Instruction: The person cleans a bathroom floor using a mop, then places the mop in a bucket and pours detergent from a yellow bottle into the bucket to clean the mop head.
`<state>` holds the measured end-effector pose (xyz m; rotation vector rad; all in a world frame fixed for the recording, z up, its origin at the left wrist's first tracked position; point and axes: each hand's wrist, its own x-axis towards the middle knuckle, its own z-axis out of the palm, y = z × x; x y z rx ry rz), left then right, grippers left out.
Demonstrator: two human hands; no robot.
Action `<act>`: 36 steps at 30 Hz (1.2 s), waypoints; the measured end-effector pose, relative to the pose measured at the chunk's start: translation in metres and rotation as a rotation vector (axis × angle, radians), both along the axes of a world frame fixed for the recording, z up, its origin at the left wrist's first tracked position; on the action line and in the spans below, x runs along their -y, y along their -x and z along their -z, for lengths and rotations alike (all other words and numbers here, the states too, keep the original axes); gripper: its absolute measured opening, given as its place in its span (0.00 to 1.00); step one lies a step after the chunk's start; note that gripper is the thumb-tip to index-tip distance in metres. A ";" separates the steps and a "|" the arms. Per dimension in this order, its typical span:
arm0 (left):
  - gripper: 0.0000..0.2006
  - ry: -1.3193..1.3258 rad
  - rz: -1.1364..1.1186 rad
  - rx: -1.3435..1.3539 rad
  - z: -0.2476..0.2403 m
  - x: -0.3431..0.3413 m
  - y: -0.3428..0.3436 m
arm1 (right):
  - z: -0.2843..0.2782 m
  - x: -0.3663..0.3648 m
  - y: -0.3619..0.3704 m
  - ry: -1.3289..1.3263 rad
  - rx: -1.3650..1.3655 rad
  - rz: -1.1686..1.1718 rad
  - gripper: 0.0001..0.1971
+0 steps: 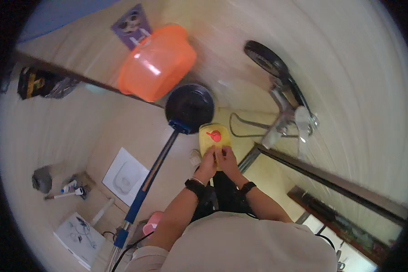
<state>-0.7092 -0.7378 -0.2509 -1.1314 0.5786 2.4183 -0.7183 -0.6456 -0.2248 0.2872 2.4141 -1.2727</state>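
Note:
A yellow see-through container or bag (205,136) is in front of me, a small red scoop-like piece (216,135) showing on or in its far half. Over its near half my left hand (206,165) and my right hand (228,164) meet side by side. The fingers of both are bent and drawn together at the tips. Whatever they pinch is too small and blurred to name, perhaps the yellow thing's own edge. Dark bands circle both my wrists.
Beyond the yellow thing stands a round dark pan or bucket (189,109), with a long blue-handled pole (146,186) crossing leftward. An orange basin (158,63) hangs on the wall. A shower head and tap (285,113) are to the right, a squat toilet (124,177) left, a pink bucket (153,223) nearer.

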 end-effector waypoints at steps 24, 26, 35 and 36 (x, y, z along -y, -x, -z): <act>0.13 0.430 0.619 -0.041 0.015 -0.043 -0.089 | 0.107 -0.236 -0.093 -0.179 0.596 -0.092 0.26; 0.13 0.442 0.647 -0.041 0.015 -0.053 -0.086 | 0.126 -0.271 -0.124 -0.250 0.504 -0.084 0.27; 0.11 0.447 0.602 -0.036 0.001 -0.051 -0.079 | 0.127 -0.287 -0.127 -0.343 0.447 -0.074 0.25; 0.11 0.420 0.601 -0.080 0.002 -0.062 -0.075 | 0.134 -0.303 -0.136 -0.315 0.487 -0.012 0.25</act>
